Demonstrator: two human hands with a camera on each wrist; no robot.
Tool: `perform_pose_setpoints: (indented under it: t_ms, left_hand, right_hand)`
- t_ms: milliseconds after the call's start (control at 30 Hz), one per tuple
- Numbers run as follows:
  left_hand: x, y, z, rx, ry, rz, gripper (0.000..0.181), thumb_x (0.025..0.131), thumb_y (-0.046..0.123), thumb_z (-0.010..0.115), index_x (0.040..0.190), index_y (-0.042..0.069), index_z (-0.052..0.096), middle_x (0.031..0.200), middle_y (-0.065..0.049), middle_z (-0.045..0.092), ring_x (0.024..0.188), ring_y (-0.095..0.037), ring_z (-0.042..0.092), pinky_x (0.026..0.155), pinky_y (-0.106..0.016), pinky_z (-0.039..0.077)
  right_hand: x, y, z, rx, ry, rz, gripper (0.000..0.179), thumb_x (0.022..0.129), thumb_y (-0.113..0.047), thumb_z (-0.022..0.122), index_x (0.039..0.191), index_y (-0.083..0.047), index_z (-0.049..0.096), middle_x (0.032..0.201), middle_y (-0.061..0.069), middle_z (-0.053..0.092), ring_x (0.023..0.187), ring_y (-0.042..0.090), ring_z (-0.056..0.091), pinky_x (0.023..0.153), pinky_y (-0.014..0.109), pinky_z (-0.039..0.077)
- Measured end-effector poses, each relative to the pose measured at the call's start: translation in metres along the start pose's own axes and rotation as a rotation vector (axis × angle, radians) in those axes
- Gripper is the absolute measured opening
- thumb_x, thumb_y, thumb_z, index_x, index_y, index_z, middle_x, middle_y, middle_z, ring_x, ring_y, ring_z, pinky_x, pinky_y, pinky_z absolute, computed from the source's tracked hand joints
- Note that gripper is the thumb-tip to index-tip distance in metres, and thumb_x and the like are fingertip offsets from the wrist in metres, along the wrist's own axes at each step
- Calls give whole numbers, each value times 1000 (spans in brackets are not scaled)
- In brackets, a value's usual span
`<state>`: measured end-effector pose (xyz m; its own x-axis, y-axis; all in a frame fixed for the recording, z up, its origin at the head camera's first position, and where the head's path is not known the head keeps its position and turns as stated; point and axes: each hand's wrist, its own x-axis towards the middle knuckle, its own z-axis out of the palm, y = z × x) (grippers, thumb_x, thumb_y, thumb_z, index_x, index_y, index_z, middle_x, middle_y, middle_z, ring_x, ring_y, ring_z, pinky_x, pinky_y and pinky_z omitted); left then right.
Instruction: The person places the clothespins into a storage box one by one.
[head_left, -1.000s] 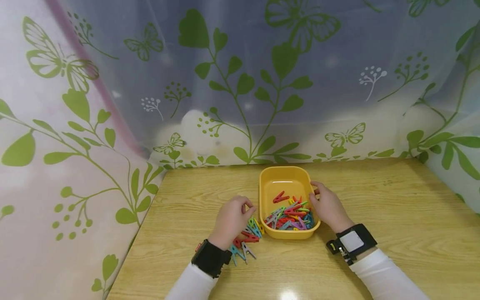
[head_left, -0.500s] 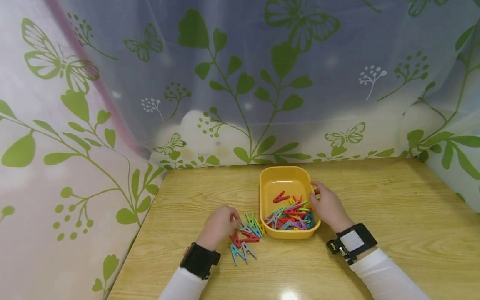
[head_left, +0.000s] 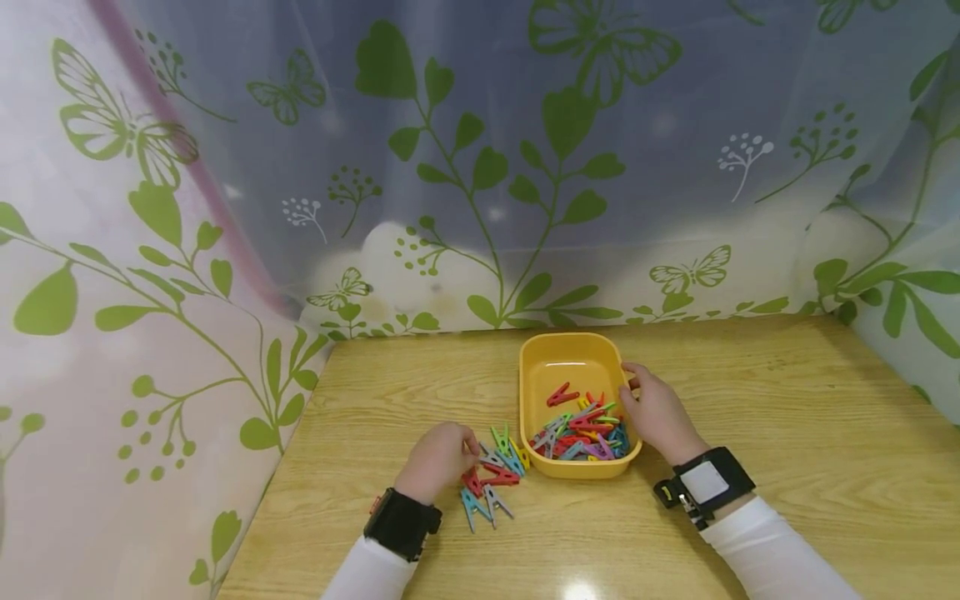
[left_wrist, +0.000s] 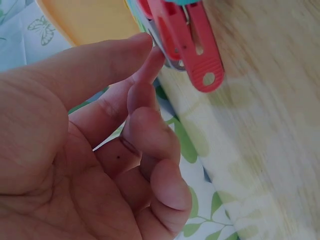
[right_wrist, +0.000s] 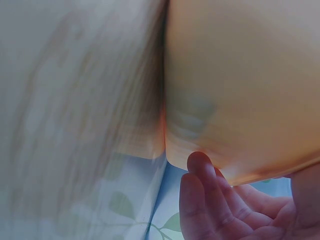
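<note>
My left hand (head_left: 437, 460) is at the left edge of a small pile of plastic clothespins. Its thumb and index fingertips pinch the end of a grey clothespin (head_left: 489, 455), while the other fingers curl loosely in the left wrist view. Close by lie red clothespins (left_wrist: 202, 65), a green one (head_left: 499, 437), and blue and grey ones nearer the front. To the right stands a yellow plastic basin (head_left: 581, 469) holding many mixed clothespins (head_left: 577, 433) toward its near end. My right hand (head_left: 660, 414) holds the basin's right rim, with fingers (right_wrist: 202, 172) along its outer wall.
The wooden table (head_left: 390, 383) runs back to a hanging cloth (head_left: 450, 208) printed with leaves and butterflies. More of this cloth closes off the left and right sides. The basin's left wall stands close beside the clothespin pile.
My left hand has moved left and toward me from beside the basin to the pile's left edge, uncovering more clothespins. The right hand and basin have stayed in place.
</note>
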<state>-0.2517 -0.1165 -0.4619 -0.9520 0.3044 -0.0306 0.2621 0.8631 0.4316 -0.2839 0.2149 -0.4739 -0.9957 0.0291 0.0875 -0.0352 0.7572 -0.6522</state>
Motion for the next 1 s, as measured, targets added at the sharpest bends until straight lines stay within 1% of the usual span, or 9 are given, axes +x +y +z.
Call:
perform_pose_setpoints:
  t_ms: [233, 433, 500, 633, 767, 900, 1000]
  left_hand:
    - [-2, 0, 2, -16, 12, -6, 20, 89, 10, 80, 76, 13, 65, 72, 3, 61, 60, -11, 49, 58, -26, 40]
    - [-2, -2, 5, -6, 26, 9, 20, 90, 10, 79, 75, 13, 65, 71, 4, 59, 60, -10, 48, 58, -26, 40]
    - [-2, -2, 5, -4, 22, 4, 20, 91, 10, 78, 75, 12, 65, 71, 4, 58, 60, -10, 48, 59, -26, 39]
    - [-1, -3, 4, -32, 23, -4, 17, 92, 7, 75, 79, 10, 66, 71, 2, 60, 60, -10, 51, 58, -26, 41]
    - [0, -4, 0, -29, 53, 0, 14, 93, 5, 72, 81, 8, 67, 72, 0, 62, 59, -11, 51, 57, -26, 40]
    - [-1, -3, -6, 14, 115, 14, 14, 95, 8, 72, 82, 9, 66, 79, -2, 65, 62, -12, 48, 57, -27, 40]
    - [-2, 4, -12, 55, 174, 27, 12, 96, 10, 72, 86, 10, 67, 87, -3, 66, 67, -12, 50, 60, -28, 42]
  right_hand:
    - [0, -1, 1, 4, -3, -4, 51, 109, -19, 49, 153, 5, 39, 129, 33, 59, 75, 23, 58, 59, 30, 46]
    - [0, 1, 0, -2, 16, -36, 50, 108, -17, 49, 151, 7, 41, 124, 33, 60, 68, 20, 55, 56, 29, 44]
    - [0, 2, 0, -6, 21, -44, 50, 107, -17, 49, 150, 8, 41, 124, 33, 60, 67, 20, 55, 55, 29, 43]
    - [0, 2, -1, -4, 24, -49, 50, 107, -17, 49, 150, 8, 41, 123, 34, 61, 67, 20, 54, 56, 30, 43]
    - [0, 2, -1, -4, 25, -44, 50, 107, -17, 49, 150, 8, 41, 123, 33, 61, 69, 21, 55, 57, 30, 43]
    - [0, 1, -1, -7, 20, -34, 50, 107, -17, 49, 150, 7, 41, 124, 33, 61, 69, 21, 55, 57, 30, 44]
    - [0, 1, -1, -7, 19, -32, 50, 107, -17, 49, 150, 7, 41, 125, 33, 61, 70, 22, 56, 57, 30, 44]
